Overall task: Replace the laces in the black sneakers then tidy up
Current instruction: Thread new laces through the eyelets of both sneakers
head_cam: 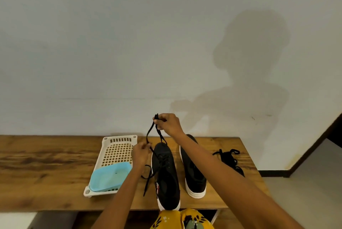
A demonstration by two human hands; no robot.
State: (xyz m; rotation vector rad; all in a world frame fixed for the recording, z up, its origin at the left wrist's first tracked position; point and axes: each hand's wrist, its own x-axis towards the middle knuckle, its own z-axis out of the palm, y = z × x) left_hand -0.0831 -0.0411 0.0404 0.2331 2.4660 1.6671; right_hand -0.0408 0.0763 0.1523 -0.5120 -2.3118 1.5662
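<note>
A: Head view, looking down: two black sneakers stand side by side on a wooden desk (46, 156). The left sneaker (165, 175) is partly laced. The right hand (169, 124), raised above its toe, has its grip pinched on the upper ends of a black lace (150, 132); the left hand (140, 154), just left of that toe, pinches a lower stretch of the lace.

B: What might go wrong?

A: My judgement: pulling up too hard could tip the left sneaker, whose heel overhangs the desk's near edge, or draw the lace ends uneven. A loose tail (147, 182) trails left of that sneaker and may snag.

B: Anything nearby?

A: The right sneaker (194, 173) looks unlaced. Well right of it lies a bundle of black laces (228, 158). Left of the left sneaker, a white basket tray (114, 147) holds a blue dish (109, 178); the left forearm crosses beside it
</note>
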